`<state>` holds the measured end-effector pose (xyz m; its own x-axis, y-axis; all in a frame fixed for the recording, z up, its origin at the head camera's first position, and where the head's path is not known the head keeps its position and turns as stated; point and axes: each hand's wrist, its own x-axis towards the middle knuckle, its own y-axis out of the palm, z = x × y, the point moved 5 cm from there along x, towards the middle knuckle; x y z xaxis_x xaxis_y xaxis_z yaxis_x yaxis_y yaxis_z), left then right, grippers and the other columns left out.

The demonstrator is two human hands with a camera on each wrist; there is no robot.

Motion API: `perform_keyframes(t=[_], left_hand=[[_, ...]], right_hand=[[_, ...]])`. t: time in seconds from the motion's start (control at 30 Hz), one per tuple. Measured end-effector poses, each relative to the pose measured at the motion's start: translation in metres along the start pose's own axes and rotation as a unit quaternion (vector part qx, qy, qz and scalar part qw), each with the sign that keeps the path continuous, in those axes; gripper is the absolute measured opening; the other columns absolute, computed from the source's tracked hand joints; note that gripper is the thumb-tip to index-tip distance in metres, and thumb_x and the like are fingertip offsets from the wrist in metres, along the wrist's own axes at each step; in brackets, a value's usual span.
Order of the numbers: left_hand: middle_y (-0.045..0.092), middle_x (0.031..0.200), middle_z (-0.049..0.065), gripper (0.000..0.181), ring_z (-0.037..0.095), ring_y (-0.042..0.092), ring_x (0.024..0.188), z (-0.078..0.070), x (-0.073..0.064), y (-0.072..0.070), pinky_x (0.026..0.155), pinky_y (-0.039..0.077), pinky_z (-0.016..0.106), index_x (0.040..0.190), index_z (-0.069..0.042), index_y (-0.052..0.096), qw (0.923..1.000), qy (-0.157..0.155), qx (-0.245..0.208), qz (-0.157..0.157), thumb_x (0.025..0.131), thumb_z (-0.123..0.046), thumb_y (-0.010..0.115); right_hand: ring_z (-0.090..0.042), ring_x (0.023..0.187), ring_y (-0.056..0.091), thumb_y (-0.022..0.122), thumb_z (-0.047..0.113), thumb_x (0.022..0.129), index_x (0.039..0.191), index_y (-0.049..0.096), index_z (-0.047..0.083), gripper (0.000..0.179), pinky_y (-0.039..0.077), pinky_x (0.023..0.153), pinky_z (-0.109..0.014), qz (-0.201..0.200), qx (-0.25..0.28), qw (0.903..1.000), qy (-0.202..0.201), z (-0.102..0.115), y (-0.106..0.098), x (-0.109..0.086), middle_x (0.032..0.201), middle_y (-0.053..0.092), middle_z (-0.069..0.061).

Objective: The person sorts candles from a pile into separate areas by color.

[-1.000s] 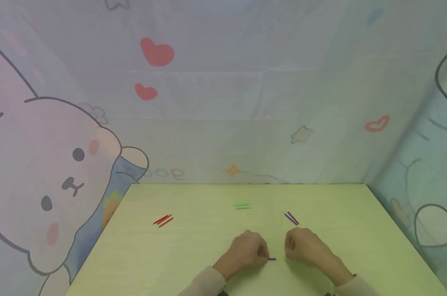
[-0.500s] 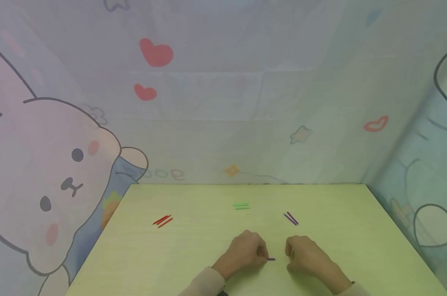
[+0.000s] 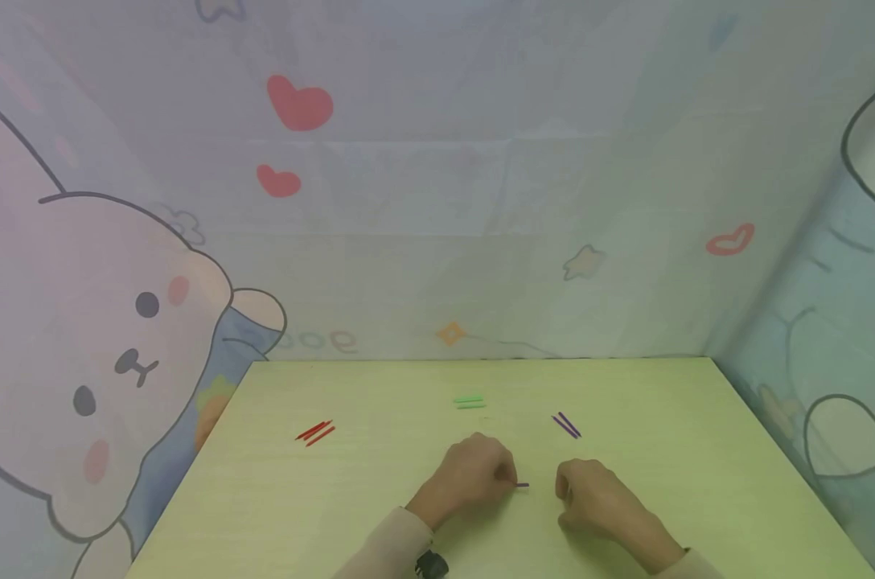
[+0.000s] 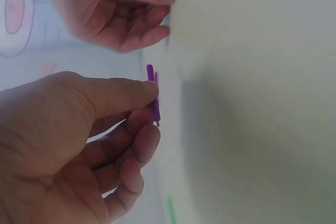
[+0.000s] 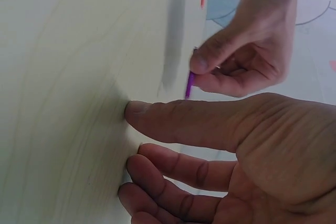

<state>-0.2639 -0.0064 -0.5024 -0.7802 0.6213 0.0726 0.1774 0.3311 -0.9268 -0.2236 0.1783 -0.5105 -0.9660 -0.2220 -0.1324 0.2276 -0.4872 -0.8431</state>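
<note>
My left hand [image 3: 474,474] pinches a short, thin purple stick [image 4: 150,73] between thumb and fingertips, a little above the table. One end of this stick narrows to a small tip in the left wrist view; in the head view it pokes out to the right of the fingers. To its right, my right hand [image 3: 600,503] holds nothing. Its thumb and loosely bent fingers stand apart close to the tabletop, as the right wrist view shows. Two more purple sticks [image 3: 570,425] lie on the table beyond the right hand.
On the pale yellow-green table [image 3: 379,490], two green sticks [image 3: 469,400] lie at the back middle. Several red sticks [image 3: 320,436] lie at the left. A printed cloth [image 3: 423,185] hangs behind the table's back edge.
My left hand has moved forward and slightly left with the purple stick. The right hand's thumb and fingers have parted, and it has drawn back slightly.
</note>
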Motion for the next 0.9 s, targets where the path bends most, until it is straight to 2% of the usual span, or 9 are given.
perform_keyframes(t=[0.17,0.4,0.6,0.9], left_hand=[[0.078,0.088,-0.015,0.007,-0.002,0.063,0.080,0.003,0.006,-0.016,0.070,0.052,0.016,0.094,-0.022,0.088,0.9998,0.000,0.000,-0.019,0.093,-0.015,0.088],[0.080,0.091,-0.016,0.012,-0.002,0.067,0.086,0.005,0.014,-0.024,0.072,0.054,0.016,0.095,-0.023,0.089,0.9996,0.011,0.007,-0.027,0.094,-0.012,0.085],[0.081,0.094,-0.015,0.012,-0.001,0.069,0.090,0.006,0.026,-0.032,0.077,0.056,0.017,0.100,-0.021,0.089,0.9991,0.026,0.003,-0.033,0.098,-0.012,0.082],[0.081,0.102,-0.010,0.007,0.003,0.074,0.097,0.003,0.045,-0.040,0.087,0.057,0.016,0.106,-0.019,0.087,0.9957,0.082,0.003,-0.044,0.103,-0.016,0.081]], right_hand=[[-0.018,0.077,0.060,0.092,-0.006,0.068,0.092,0.069,0.007,0.035,0.061,0.076,-0.042,-0.001,0.001,1.0000,0.005,-0.001,0.000,0.000,0.086,0.066,-0.001],[-0.019,0.078,0.062,0.092,-0.006,0.068,0.092,0.070,0.006,0.035,0.062,0.077,-0.042,0.004,0.004,0.9999,0.011,-0.003,0.002,0.002,0.089,0.068,-0.002],[-0.019,0.080,0.063,0.093,-0.005,0.068,0.092,0.070,0.007,0.036,0.062,0.078,-0.044,0.001,0.006,0.9999,0.009,-0.004,0.002,0.002,0.089,0.068,-0.001],[-0.019,0.077,0.060,0.091,-0.006,0.068,0.092,0.069,0.006,0.035,0.061,0.077,-0.043,-0.002,0.010,0.9999,0.005,-0.003,0.000,0.000,0.087,0.066,-0.002]])
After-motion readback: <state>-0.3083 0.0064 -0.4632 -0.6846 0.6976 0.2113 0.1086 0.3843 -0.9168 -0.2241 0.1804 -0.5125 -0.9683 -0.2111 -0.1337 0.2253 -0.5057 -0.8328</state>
